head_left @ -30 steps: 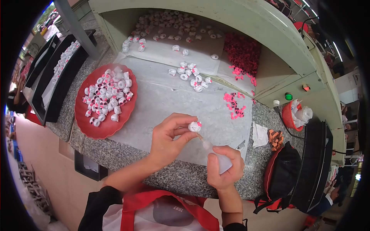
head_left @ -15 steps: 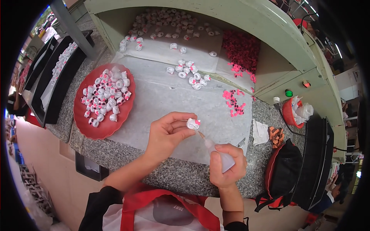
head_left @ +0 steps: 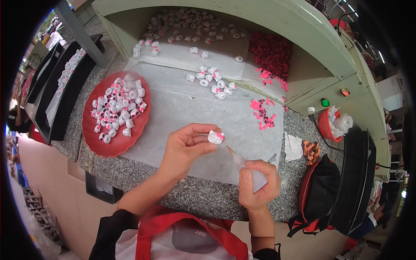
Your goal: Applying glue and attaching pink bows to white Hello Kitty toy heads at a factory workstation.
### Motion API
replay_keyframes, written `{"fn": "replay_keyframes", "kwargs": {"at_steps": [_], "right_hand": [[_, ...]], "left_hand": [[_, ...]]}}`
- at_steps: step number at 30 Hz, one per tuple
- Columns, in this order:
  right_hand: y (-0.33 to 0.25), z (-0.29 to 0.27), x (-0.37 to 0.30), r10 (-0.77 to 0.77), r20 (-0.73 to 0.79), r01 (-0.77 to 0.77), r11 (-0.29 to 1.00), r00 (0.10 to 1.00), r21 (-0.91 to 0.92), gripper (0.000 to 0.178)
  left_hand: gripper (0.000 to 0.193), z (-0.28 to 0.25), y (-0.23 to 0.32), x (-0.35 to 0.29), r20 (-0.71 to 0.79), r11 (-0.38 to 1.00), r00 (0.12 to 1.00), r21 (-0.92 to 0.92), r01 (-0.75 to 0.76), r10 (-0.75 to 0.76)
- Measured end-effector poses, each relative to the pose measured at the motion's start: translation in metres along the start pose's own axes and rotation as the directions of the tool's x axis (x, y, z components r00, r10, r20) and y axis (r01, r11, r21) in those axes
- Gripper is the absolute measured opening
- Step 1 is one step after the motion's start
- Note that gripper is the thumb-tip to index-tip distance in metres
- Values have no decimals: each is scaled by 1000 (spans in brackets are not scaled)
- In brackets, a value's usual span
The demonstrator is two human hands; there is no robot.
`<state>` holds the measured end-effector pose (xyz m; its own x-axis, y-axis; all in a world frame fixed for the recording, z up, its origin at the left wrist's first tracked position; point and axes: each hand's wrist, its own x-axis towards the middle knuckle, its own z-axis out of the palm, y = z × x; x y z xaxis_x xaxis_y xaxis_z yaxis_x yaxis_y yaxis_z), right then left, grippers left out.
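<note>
Left hand (head_left: 184, 147) fingers pinched white-pink piece (head_left: 215, 137), tilted right toward nozzle. Right hand (head_left: 258, 187) fingers clamped squeeze bottle (head_left: 251, 173), tip touching piece, over surface (head_left: 190, 195).

Small assembly workshop, speckled stone worktop (head_left: 182, 195) covered with a white sheet (head_left: 208, 112), red tray (head_left: 99, 143) of small white-and-pink parts (head_left: 117, 110), loose pink pieces (head_left: 262, 115), green machine housing (head_left: 303, 26) with indicator buttons (head_left: 325, 102), black trays (head_left: 56, 95) at left.
</note>
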<state>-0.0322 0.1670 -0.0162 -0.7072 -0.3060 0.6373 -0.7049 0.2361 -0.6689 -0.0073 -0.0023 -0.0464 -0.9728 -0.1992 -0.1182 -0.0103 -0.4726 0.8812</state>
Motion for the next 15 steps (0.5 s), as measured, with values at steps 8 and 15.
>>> {"fn": "replay_keyframes", "kwargs": {"at_steps": [8,15], "right_hand": [[-2,0,-4,113,-6,-112,993,994,27,14],[55,-21,18,784,-40,-691,569,620,447,21]], "left_hand": [[35,2,-1,3,23,1000,1000,18,-8,7],[33,-5,-4,5,-27,998,1000,54,-14,16]]}}
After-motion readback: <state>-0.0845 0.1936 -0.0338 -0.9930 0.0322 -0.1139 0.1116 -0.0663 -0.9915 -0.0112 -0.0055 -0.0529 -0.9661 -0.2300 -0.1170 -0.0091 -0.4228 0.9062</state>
